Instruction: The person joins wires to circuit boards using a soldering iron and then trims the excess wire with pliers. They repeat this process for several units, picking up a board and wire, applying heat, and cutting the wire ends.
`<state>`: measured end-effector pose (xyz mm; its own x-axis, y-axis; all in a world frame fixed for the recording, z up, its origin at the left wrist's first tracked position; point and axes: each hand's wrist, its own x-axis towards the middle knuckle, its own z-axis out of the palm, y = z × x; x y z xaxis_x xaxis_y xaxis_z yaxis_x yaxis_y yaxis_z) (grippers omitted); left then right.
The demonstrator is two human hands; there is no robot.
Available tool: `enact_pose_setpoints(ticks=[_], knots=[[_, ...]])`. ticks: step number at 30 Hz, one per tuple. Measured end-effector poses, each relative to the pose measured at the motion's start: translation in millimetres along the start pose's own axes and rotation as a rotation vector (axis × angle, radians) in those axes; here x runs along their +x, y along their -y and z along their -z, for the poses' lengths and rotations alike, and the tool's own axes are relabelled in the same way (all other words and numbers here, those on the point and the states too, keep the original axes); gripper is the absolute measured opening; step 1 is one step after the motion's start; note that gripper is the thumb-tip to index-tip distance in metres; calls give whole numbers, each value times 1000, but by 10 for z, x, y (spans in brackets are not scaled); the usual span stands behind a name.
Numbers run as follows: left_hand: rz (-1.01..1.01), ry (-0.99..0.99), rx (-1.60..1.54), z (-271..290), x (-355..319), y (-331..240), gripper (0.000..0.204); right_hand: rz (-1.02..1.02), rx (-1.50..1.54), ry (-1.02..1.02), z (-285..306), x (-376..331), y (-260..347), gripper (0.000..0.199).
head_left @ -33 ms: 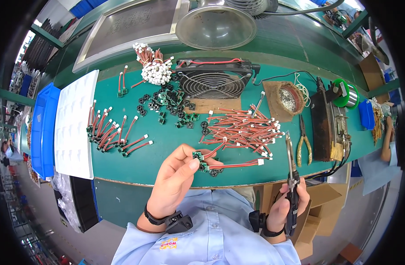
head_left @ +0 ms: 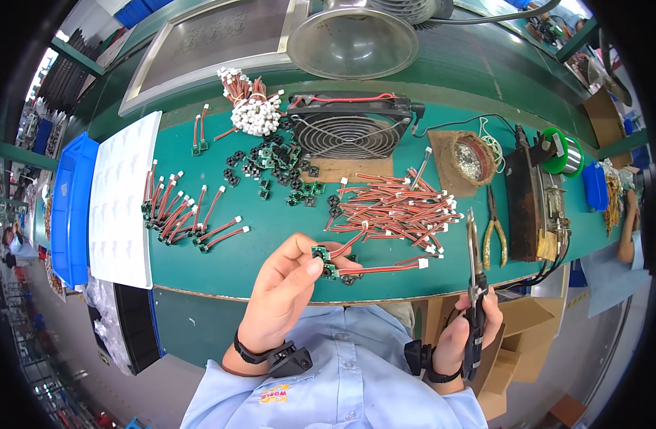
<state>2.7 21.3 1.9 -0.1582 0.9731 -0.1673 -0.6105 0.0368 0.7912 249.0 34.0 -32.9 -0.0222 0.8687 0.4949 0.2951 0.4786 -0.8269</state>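
Near the front edge of the bench, my left hand (head_left: 288, 275) pinches a small green circuit board (head_left: 320, 252) between thumb and fingertips. A second green board (head_left: 329, 272) sits just below it, against the fingers. Red and dark wires (head_left: 385, 269) run right from the boards, one lead ending in a white connector (head_left: 423, 264). My right hand (head_left: 474, 329) is closed round the black handle of a soldering iron (head_left: 474, 261), whose metal shaft points up, away from the boards. Dark square parts (head_left: 348, 279) lie partly hidden behind the boards.
Loose wire leads (head_left: 392, 211) are heaped beyond my hands. Wired boards (head_left: 174, 222) lie left, by a white tray (head_left: 120, 207) and blue bin (head_left: 72, 214). A fan (head_left: 349, 136) stands behind. Pliers (head_left: 494, 236), a solder spool (head_left: 572, 156) and a round tin (head_left: 472, 159) are right.
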Motion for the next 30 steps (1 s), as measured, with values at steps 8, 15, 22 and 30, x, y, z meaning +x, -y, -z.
enact_pose_setpoints(ticks=[8,15,22,30], knots=[[-135,-242,389,542,-107,-198,10,-332,180,68,-254,61,-5,29],[-104,-521,697,1151,-159,-391,10,202,-312,417,-314,355,-203,28],[-330,-864,1356,932,-155,-329,19,474,-471,511,-429,443,-285,27],[-356,-42,1175,198,-174,-75,20,183,-62,279,-550,256,-248,34]])
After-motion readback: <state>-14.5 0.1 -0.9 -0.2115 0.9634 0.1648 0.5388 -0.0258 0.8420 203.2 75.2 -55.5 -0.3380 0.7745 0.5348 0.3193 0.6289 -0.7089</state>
